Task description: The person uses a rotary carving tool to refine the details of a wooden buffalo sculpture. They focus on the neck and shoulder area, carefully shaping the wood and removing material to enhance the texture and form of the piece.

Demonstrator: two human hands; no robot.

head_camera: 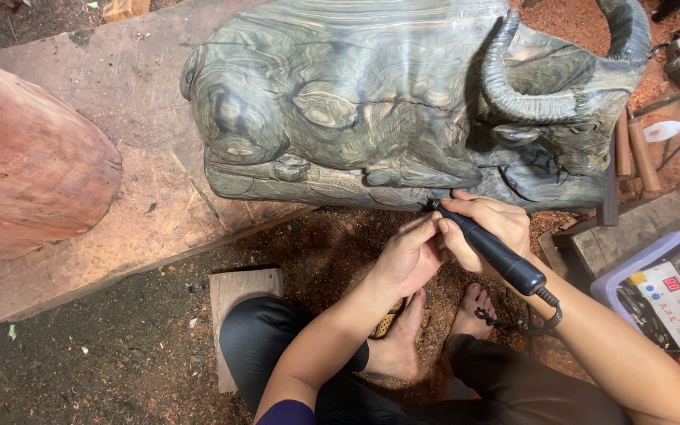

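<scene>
Two hands meet at one small spot on the lower edge of the carving. The right hand (pixel 488 224) is closed around a black rotary carving handpiece (pixel 491 249), held like a thick pen, with its tip pressed against the underside of the grey-green wooden buffalo sculpture (pixel 403 102), below the animal's head. The left hand (pixel 409 256) is curled shut against the front of the tool and the right fingers, bracing them; its fingertips touch the handpiece close to the tip.

That brace looks like the key to doing this well: with both hands locked together and close to the wood, the bit should wander less along the swirling grain. A light, steady pressure seems wiser than force, since the cut sits in a shadowed recess where the tip itself is hard to see. The coiled cord (pixel 541 311) hangs from the tool's rear over the right forearm and should stay slack, clear of the bare feet (pixel 434 330) below.

The sculpture rests on a broad reddish plank (pixel 120 102), with a rounded red log (pixel 25 165) at its left end. Sawdust (pixel 332 244) covers the ground. To the right stands a control box with a red digital display (pixel 674 303), and wooden-handled tools (pixel 635 153) lie beside the horned head.
</scene>
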